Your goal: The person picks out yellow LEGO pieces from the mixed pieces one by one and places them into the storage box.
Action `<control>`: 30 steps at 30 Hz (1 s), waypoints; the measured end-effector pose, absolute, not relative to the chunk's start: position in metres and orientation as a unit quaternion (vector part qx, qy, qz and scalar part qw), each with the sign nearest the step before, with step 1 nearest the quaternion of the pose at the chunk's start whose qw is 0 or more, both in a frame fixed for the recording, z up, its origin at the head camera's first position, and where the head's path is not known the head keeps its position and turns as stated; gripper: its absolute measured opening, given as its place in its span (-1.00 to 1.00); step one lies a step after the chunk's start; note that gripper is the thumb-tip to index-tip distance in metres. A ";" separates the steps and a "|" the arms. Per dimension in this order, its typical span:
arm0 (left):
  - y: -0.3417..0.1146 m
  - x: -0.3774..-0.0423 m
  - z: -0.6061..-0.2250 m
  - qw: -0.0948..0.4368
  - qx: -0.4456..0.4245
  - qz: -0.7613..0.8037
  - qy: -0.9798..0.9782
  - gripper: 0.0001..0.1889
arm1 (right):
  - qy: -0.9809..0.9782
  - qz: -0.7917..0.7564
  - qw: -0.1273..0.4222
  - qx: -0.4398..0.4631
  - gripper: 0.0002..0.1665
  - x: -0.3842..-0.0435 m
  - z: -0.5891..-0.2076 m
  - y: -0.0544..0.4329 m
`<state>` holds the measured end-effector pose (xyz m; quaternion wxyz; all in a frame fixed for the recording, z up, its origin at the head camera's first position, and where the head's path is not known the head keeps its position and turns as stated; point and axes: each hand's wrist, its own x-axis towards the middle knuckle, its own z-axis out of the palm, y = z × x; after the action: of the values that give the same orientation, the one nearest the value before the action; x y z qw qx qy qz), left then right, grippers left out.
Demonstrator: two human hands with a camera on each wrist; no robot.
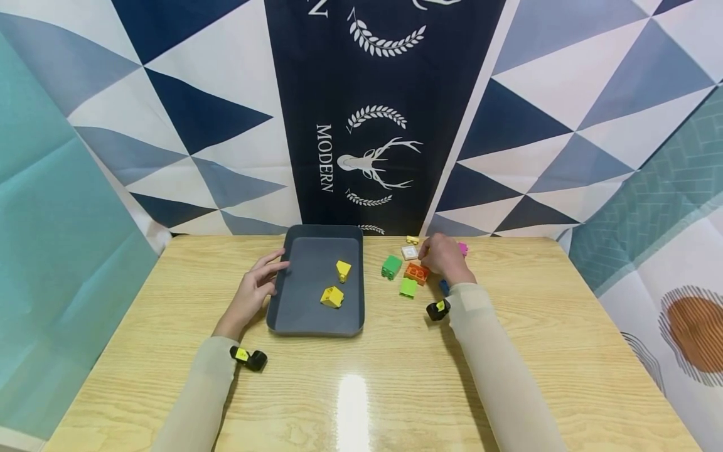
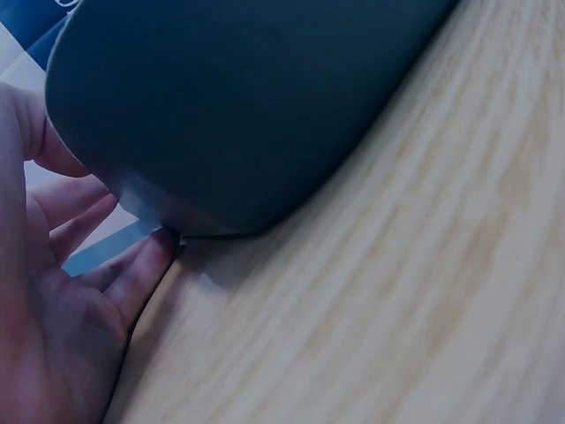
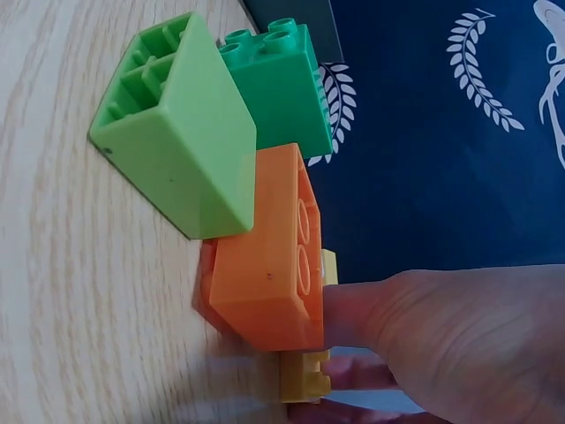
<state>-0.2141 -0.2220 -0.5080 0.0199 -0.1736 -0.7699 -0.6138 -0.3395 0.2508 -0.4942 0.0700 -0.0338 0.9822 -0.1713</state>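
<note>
My left hand (image 1: pixel 254 290) rests against the left side of the dark grey tray (image 1: pixel 305 320), some fingertips reaching over its rim. In the left wrist view its fingers (image 2: pixel 146 265) meet the tray's outer wall (image 2: pixel 238 115). Two yellow bricks (image 1: pixel 343 270) lie inside the tray. My right hand (image 1: pixel 445 258) is bent down among the loose bricks. Its fingers pinch a yellow brick (image 3: pixel 303 378) beside the orange brick (image 3: pixel 265 256), which partly hides the thumb. A light green brick (image 3: pixel 181 132) and a darker green brick (image 3: pixel 278 88) stand close by.
Around the right hand lie a white square piece (image 1: pixel 409 252), another small yellow brick (image 1: pixel 413 240), a pink brick (image 1: pixel 463 248) and a blue brick (image 1: pixel 444 287). A patterned cloth wall (image 1: pixel 361 81) rises behind the wooden table (image 1: pixel 294 389).
</note>
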 end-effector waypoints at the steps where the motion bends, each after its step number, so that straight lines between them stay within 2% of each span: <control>1: -0.222 -0.214 -0.508 0.020 -0.173 -0.613 -0.770 -0.39 | 0.982 -0.172 0.070 -0.034 -0.90 -0.341 -0.495 0.251; 9: -0.222 -0.213 -0.508 0.024 -0.174 -0.611 -0.772 -0.39 | 0.982 -0.172 0.069 -0.031 -0.88 -0.347 -0.503 0.256; 30: -0.222 -0.213 -0.508 0.021 -0.176 -0.612 -0.771 -0.38 | 0.983 -0.172 0.060 -0.026 -0.91 -0.340 -0.499 0.253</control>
<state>-0.2135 -0.2219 -0.5077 0.0210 -0.1764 -0.7709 -0.6117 -0.3397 0.2530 -0.4991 0.0602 -0.0257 0.9829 -0.1720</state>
